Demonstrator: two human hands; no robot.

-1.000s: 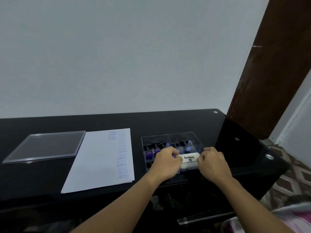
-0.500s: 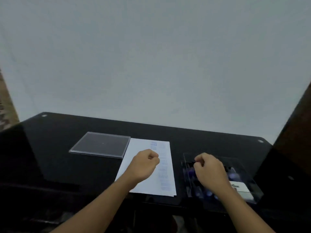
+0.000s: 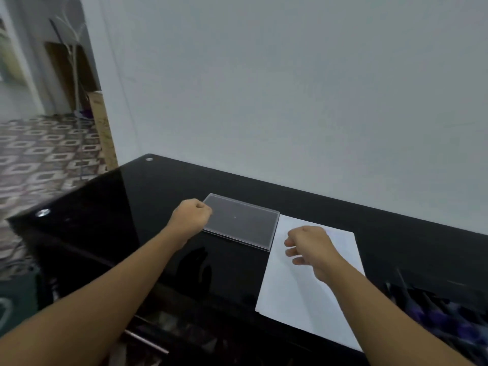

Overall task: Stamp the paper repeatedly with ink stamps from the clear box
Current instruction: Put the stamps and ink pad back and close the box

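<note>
The left hand [image 3: 191, 216] is clenched empty, the clear lid [image 3: 241, 224] just right of it. The right hand [image 3: 309, 247] is held loosely curled above the paper [image 3: 290, 299].

Black glossy table [image 3: 158, 186]: clear lid [image 3: 243, 225] lies flat, white paper [image 3: 290, 299] just beside, clear box [image 3: 427, 297] at right.
</note>
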